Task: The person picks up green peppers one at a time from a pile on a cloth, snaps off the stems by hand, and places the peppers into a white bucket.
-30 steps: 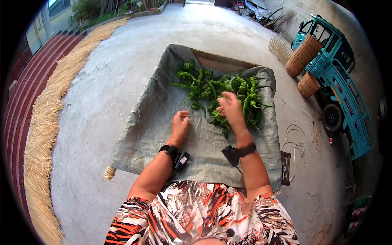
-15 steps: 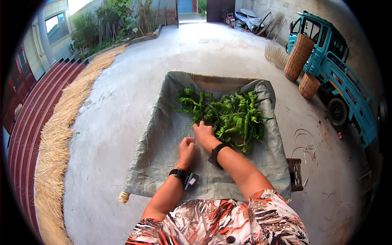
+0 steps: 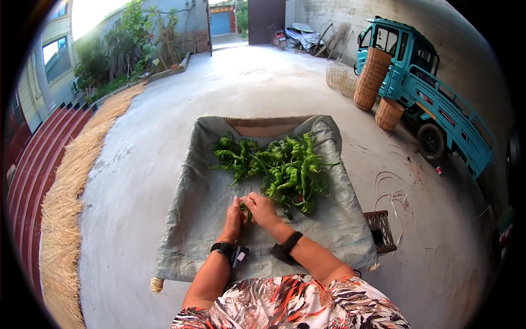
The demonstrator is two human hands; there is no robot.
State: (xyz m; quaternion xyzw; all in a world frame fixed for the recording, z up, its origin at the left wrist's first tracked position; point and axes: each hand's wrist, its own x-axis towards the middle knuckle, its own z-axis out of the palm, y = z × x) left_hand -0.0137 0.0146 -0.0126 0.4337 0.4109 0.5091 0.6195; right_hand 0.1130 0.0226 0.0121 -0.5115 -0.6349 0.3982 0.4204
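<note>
A pile of green peppers lies on a grey woven sheet spread on the concrete ground. My left hand and my right hand meet over the sheet just in front of the pile. Together they pinch one small green pepper between their fingers. Both wrists wear dark bands.
A small wooden stool stands at the sheet's right edge. A teal three-wheeled truck and woven baskets are at the back right. A strip of straw runs along the left beside red steps.
My right hand came back from the pile toward me and joined the left hand, now holding a pepper. The view tilted up, showing more of the yard.
</note>
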